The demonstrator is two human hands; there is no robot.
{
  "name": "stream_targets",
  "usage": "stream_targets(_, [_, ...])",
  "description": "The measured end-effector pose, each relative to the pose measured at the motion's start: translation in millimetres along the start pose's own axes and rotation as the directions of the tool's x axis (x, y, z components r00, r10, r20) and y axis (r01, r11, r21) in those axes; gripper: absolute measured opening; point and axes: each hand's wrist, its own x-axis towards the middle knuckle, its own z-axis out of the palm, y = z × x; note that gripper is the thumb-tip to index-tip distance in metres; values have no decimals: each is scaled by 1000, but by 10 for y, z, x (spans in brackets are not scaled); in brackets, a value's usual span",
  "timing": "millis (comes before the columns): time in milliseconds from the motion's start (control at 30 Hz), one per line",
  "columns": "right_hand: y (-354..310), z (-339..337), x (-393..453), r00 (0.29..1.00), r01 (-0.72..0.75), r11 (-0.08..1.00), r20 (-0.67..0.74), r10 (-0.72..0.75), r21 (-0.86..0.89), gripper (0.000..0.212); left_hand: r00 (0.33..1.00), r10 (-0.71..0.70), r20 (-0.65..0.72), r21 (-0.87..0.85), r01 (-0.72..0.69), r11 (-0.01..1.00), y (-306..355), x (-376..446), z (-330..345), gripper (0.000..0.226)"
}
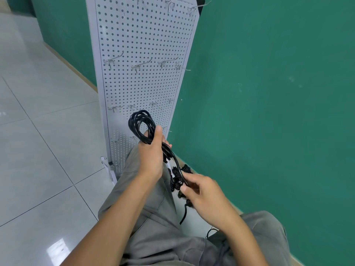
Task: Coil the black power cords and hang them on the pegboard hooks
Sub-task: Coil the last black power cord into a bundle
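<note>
Fingers (156, 134) around coiled cord (141, 124)

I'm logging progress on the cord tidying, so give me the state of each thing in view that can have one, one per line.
Left hand: closed around the coiled cord.
Right hand: pinching the cord's loose run.
Coiled cord: looped into a bundle, held up, not yet hung.
Other cords: lying on the floor by the wall.
Pegboard: standing upright on its foot.
Hooks: all visible ones bare.
</note>
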Motion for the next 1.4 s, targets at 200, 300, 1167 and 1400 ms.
stream_targets(200, [-277,-216,-72,991,131,976,55,-123,-175,21,994,53,90,192,-70,979,-76,-110,46,35])
stream_targets(300, [-396,-381,-49,993,117,987,37,-113,-106,28,974,2,226,219,-52,974,-101,-205,104,34])
stream_targets(1167, [-263,-636,16,988,-22,999,-152,28,43,23,918,-178,354,185,118,976,-123,-460,289,31])
stream_targets(1400, [-158,-684,62,938,41,997,-346,-17,61,57,726,-376,576,233,294,927,72,-629,335,49])
